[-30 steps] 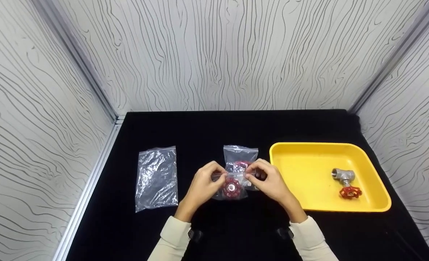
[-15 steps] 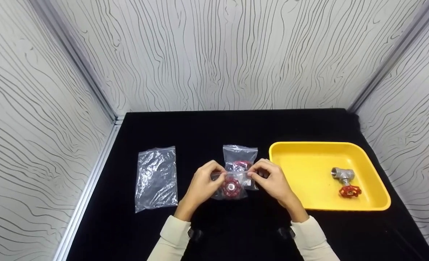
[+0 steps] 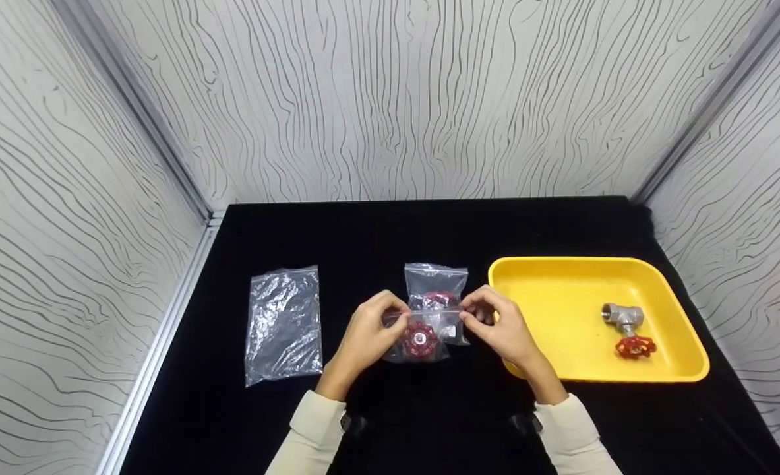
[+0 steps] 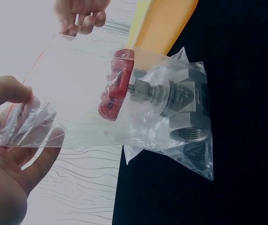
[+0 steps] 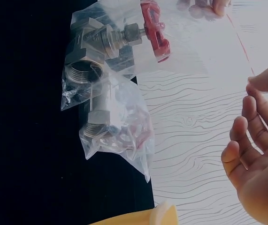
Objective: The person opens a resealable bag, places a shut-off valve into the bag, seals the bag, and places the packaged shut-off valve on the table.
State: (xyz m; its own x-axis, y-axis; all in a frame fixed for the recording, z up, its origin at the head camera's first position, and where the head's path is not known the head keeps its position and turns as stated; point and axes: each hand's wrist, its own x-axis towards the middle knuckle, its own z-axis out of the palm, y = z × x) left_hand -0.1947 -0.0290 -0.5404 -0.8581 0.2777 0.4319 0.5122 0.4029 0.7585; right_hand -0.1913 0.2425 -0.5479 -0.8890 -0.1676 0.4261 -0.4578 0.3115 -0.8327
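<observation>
A clear zip bag hangs between my two hands, its top edge pulled straight. Inside it is a gate valve of grey metal, its red handwheel facing up in the head view. My left hand pinches the left end of the zip edge between thumb and fingers. At the other end, my right hand pinches the right corner with thumb and forefinger; its other fingers are loosely bent in the right wrist view. Just behind lies a second zip bag, also with a red-wheeled valve in it.
Flat on the black tabletop, left of my hands, is an empty zip bag. To the right stands a yellow tray holding a loose valve with a red wheel. Patterned walls enclose the back and sides.
My right hand has slid rightward along the bag's zip edge to its corner, and more of that edge now shows. My left hand has stayed nearly still.
</observation>
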